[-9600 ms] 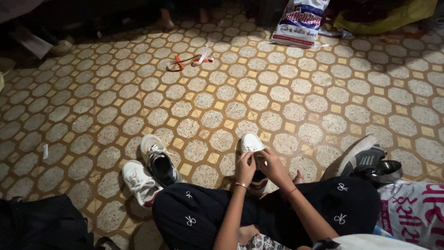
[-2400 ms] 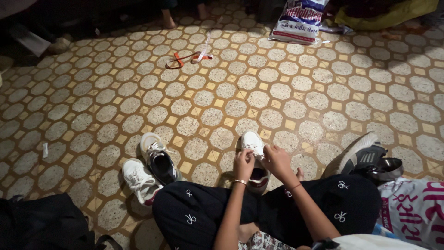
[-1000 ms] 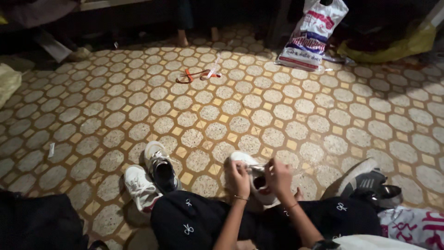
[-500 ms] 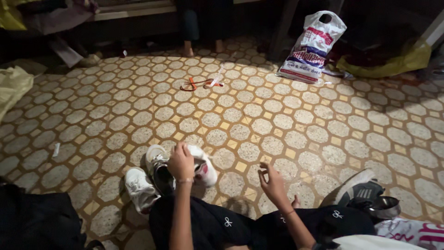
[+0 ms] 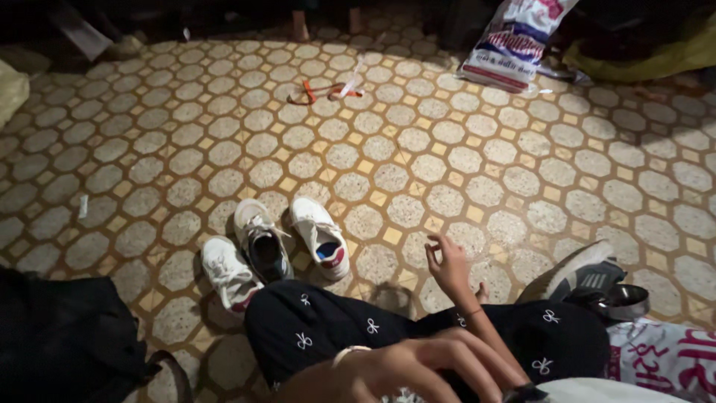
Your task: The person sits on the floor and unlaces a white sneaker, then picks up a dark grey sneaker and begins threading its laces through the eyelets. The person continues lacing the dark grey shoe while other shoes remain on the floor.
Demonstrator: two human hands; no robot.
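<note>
Three white sneakers stand side by side on the tiled floor in front of my crossed legs. The rightmost white sneaker [image 5: 321,239] has a red and blue inside and stands alone, toe pointing away. My right hand [image 5: 449,267] hovers over the floor to its right, fingers loosely spread, holding nothing. Close to the camera and blurred, my left hand [image 5: 418,366] with a bracelet crosses my lap, fingers apart and empty. The middle white sneaker [image 5: 259,242] and the left white sneaker [image 5: 227,272] lie next to my left knee.
A grey sneaker [image 5: 589,270] and a steel bowl [image 5: 625,300] sit at my right knee, beside a printed cloth bag [image 5: 667,358]. A dark bag [image 5: 67,336] lies lower left. An orange ribbon [image 5: 322,91] and a printed plastic bag [image 5: 514,41] lie farther off.
My left hand has let go of the white sneaker beside the other two and drawn back across my lap. My right hand stays raised and empty. The camera has tilted down.
</note>
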